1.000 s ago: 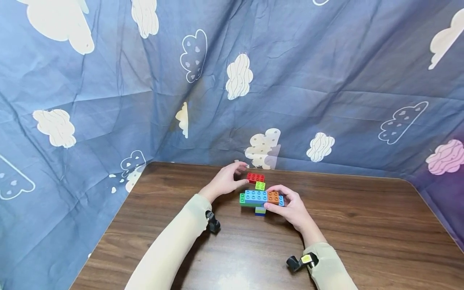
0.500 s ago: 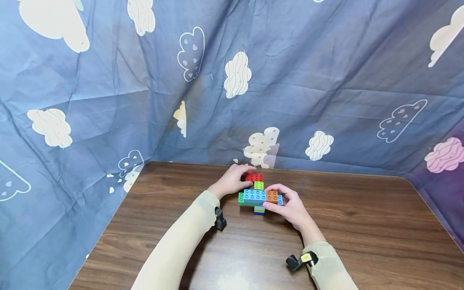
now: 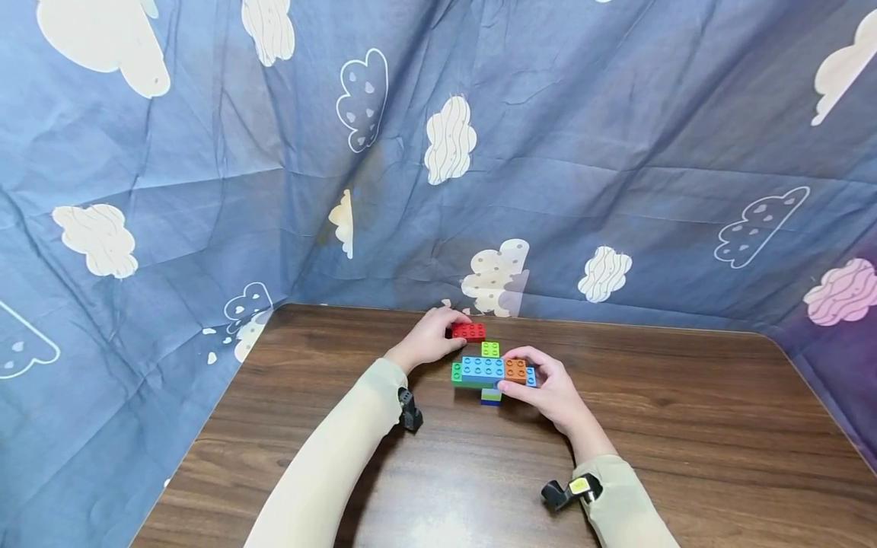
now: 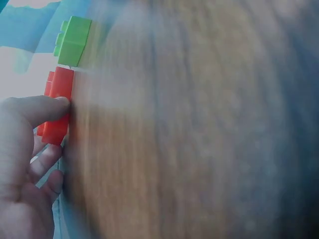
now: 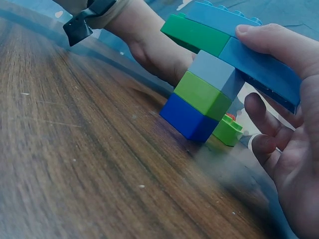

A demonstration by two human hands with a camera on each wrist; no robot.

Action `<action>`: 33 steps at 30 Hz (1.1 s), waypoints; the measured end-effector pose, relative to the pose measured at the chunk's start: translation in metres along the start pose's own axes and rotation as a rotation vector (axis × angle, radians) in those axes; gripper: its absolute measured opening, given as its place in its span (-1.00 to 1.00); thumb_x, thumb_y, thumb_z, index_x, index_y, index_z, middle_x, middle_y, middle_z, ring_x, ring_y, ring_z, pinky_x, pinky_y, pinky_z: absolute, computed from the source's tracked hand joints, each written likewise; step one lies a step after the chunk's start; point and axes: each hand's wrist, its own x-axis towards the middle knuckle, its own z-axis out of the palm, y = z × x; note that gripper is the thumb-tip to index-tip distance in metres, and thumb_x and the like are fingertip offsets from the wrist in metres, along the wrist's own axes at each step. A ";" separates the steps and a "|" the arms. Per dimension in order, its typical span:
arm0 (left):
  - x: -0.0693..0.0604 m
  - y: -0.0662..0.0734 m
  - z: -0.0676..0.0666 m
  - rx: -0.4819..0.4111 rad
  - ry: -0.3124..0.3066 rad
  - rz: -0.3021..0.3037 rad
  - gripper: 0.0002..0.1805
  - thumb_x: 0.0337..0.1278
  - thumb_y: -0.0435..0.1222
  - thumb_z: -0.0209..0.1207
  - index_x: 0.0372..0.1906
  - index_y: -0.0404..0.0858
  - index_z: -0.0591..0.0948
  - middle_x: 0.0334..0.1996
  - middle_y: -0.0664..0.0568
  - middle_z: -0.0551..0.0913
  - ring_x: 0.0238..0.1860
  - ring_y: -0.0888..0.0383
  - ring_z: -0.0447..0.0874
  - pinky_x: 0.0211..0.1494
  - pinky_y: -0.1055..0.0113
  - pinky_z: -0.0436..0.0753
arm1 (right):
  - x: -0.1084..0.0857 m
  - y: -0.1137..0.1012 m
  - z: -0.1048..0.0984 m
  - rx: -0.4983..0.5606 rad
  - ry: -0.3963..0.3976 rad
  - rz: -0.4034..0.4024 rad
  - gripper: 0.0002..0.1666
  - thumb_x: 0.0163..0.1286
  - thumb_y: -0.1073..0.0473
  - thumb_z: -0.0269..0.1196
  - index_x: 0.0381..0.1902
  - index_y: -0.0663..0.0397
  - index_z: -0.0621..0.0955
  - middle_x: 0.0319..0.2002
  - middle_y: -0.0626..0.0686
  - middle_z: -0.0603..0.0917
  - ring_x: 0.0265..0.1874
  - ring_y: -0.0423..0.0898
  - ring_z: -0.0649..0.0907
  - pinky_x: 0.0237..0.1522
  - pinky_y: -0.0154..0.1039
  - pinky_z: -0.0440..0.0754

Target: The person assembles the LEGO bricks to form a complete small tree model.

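Observation:
My left hand [image 3: 430,336] pinches a red toy building brick [image 3: 469,332] between thumb and fingers, low over the table or on it; I cannot tell which. In the left wrist view, the thumb lies across the red brick's [image 4: 62,85] side. My right hand [image 3: 556,392] grips the right end of a T-shaped brick build, thumb in front. Its crossbar has a light blue brick [image 3: 483,368], an orange brick [image 3: 515,369] and a green brick [image 5: 199,34]. The stem below stacks a grey-blue brick [image 5: 213,70], a lime brick [image 5: 202,93] and a dark blue brick [image 5: 187,118].
A loose lime brick [image 3: 489,348] sits on the wooden table [image 3: 685,426] behind the build, just right of the red brick. A blue cloth [image 3: 548,152] with cloud prints hangs along the table's back and left.
My left hand reached right to the red brick, took hold of it and drew it left, off from behind the loose lime brick. The right hand keeps its grip on the build.

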 end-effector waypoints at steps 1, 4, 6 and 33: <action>0.000 0.000 -0.001 -0.010 0.005 -0.003 -0.61 0.46 -0.25 0.40 0.29 -0.19 0.70 0.23 -0.06 0.73 0.43 -0.12 0.52 0.59 0.01 0.39 | 0.000 0.000 0.000 0.000 0.000 0.001 -0.48 0.32 0.35 0.57 0.20 0.19 0.66 0.08 0.12 0.66 -0.09 -0.08 0.75 -0.06 -0.25 0.76; -0.002 0.001 -0.003 -0.037 0.021 -0.018 -0.61 0.45 -0.25 0.41 0.28 -0.19 0.71 0.18 -0.05 0.72 0.25 -0.05 0.59 0.45 0.04 0.50 | 0.000 0.000 0.000 -0.006 0.003 0.003 -0.48 0.32 0.35 0.57 0.19 0.18 0.66 0.09 0.13 0.65 -0.08 -0.08 0.75 -0.05 -0.26 0.76; -0.002 0.001 -0.005 -0.052 0.030 -0.030 -0.61 0.44 -0.26 0.41 0.29 -0.18 0.71 0.15 -0.04 0.72 0.14 0.00 0.60 0.36 0.08 0.55 | 0.001 0.001 0.000 -0.012 0.006 0.003 -0.48 0.32 0.34 0.58 0.19 0.17 0.66 0.10 0.14 0.65 -0.07 -0.07 0.74 -0.05 -0.26 0.75; -0.038 0.041 -0.043 -0.391 0.264 -0.055 -0.57 0.34 -0.34 0.48 0.27 -0.21 0.72 0.16 -0.08 0.68 0.02 0.04 0.69 0.19 0.06 0.73 | 0.000 0.004 0.001 -0.061 0.025 0.008 -0.46 0.29 0.29 0.62 0.19 0.07 0.68 0.11 0.10 0.66 -0.03 -0.02 0.73 -0.01 -0.26 0.74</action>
